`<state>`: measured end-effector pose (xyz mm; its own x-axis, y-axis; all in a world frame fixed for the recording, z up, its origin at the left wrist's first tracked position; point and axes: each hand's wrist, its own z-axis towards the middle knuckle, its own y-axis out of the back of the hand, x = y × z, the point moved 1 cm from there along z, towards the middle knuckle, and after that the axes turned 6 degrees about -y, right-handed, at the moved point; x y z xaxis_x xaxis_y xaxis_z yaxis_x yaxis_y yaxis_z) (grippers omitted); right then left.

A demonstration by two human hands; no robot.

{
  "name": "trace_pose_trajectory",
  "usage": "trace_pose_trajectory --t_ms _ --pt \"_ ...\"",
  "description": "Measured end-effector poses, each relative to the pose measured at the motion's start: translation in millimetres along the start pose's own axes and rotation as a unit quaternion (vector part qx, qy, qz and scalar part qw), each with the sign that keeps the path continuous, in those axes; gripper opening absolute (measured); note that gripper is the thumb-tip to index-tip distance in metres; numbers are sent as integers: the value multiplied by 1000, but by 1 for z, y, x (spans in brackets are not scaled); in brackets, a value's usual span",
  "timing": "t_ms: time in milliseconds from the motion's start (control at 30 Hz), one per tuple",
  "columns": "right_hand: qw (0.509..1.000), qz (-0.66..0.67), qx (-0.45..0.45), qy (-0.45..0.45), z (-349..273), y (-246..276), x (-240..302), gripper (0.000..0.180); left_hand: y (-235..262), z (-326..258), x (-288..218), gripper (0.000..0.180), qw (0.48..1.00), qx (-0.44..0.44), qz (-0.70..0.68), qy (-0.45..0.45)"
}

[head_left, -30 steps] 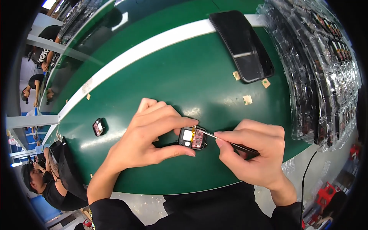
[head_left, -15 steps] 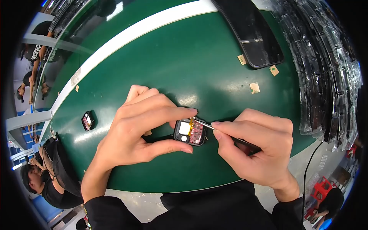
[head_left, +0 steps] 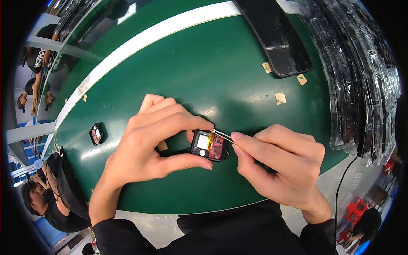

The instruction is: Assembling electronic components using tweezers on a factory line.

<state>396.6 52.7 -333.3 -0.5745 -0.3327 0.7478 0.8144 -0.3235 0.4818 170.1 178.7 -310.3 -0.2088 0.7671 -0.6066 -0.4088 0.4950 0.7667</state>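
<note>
An opened black watch case (head_left: 216, 147) lies at the middle, showing a red circuit board, a white block, a small round white part and a strip of yellow tape. My left hand (head_left: 148, 140) grips it, index finger at its upper edge and thumb along its lower edge. Between thumb and fingers, my right hand (head_left: 282, 163) pinches thin metal tweezers (head_left: 223, 135). Their tips reach the case's upper edge by the yellow tape, close to my left index fingertip. What the tips touch is too small to make out.
A second opened watch case (head_left: 97, 134) lies at the left of the green table (head_left: 170, 197). A black phone (head_left: 289, 55) rests at the far right, with several beige paper squares (head_left: 280, 98) nearby. Clear plastic trays (head_left: 355, 80) stack along the right. Co-workers (head_left: 44, 199) sit at the left.
My right hand has shifted slightly left and turned, so both tweezer prongs now show. The watch case has moved a little left in my left hand's grip.
</note>
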Motion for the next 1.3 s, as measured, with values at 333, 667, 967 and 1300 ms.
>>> trace_pose_trajectory --t_ms 333,667,967,1300 --pt "992 62 64 -90 1 6 3 23 7 -2 12 66 997 34 -60 -16" --pt "992 63 69 -85 1 6 3 22 6 -2 10 65 998 34 -51 -20" --pt "991 58 74 -100 2 6 5 20 6 -3 11 65 998 36 -51 -23" --pt "991 40 90 -91 2 6 2 23 6 -2 9 60 998 51 -30 -33"
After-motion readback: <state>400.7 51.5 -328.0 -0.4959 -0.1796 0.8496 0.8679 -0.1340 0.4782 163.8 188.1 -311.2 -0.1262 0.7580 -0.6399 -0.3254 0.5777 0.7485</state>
